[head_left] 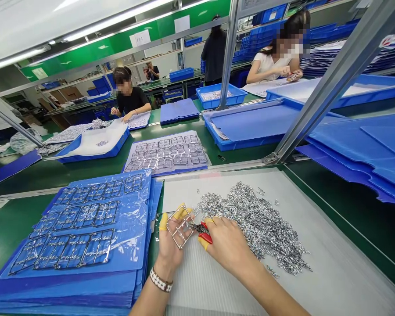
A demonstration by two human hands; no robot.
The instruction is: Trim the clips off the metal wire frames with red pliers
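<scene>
My left hand (pixel 171 239), with yellow finger cots on its fingertips, holds a small metal frame (pixel 178 240) with thin crossbars and little parts inside it. My right hand (pixel 228 245), also in yellow finger cots, grips red-handled pliers (pixel 204 233). The jaws of the pliers meet the right side of the frame. Behind my right hand spreads a heap of small shiny metal pieces (pixel 256 219) on a pale ribbed sheet (pixel 210 285). To the left, rows of similar dark metal frames (pixel 75 248) lie on a stack of blue plastic sheets (pixel 127 252).
A sheet holding more metal frames (pixel 164 151) lies across the metal rail. Blue trays (pixel 243 142) and blue sheets (pixel 365 145) stand beyond and to the right. A slanted metal post (pixel 329 87) rises at the right. Co-workers sit at the far side.
</scene>
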